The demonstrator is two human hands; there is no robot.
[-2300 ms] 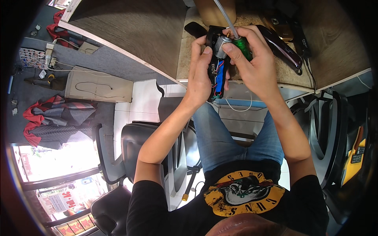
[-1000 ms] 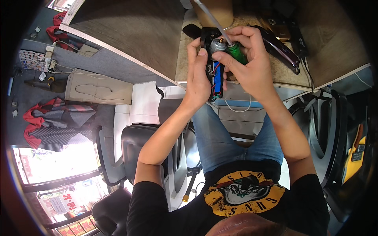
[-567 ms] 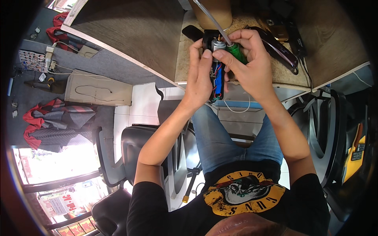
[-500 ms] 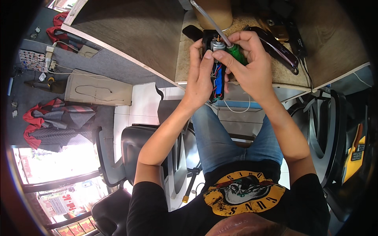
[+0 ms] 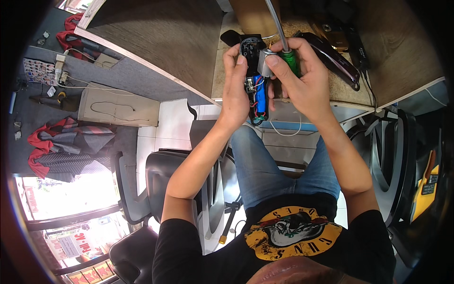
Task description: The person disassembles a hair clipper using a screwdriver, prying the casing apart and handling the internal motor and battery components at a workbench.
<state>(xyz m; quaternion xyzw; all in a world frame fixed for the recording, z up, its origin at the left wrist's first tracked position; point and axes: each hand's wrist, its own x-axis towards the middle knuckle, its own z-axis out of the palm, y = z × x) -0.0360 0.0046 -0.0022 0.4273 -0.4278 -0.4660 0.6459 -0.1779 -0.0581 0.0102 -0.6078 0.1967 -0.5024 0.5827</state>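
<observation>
My left hand is closed along one side of an opened hair clipper body, a black shell with a blue battery and red and white wires showing inside. Between thumb and fingers of my right hand is a small silver motor with a brass-coloured shaft, tilted beside the shell and apart from its upper part. The same hand also grips a screwdriver with a green handle, its long metal shank pointing up and away. Whether wires join motor and shell cannot be made out.
Behind my hands is a wooden shelf with side panels. A dark glossy hair clipper lies to the right, near a gold-coloured device. A brown cylindrical container stands at the back. Black chairs flank my legs.
The motor has come out of the clipper shell and moved right with my right hand. The screwdriver's shank has swung more upright. My left hand's thumb has shifted left, uncovering the shell's inside.
</observation>
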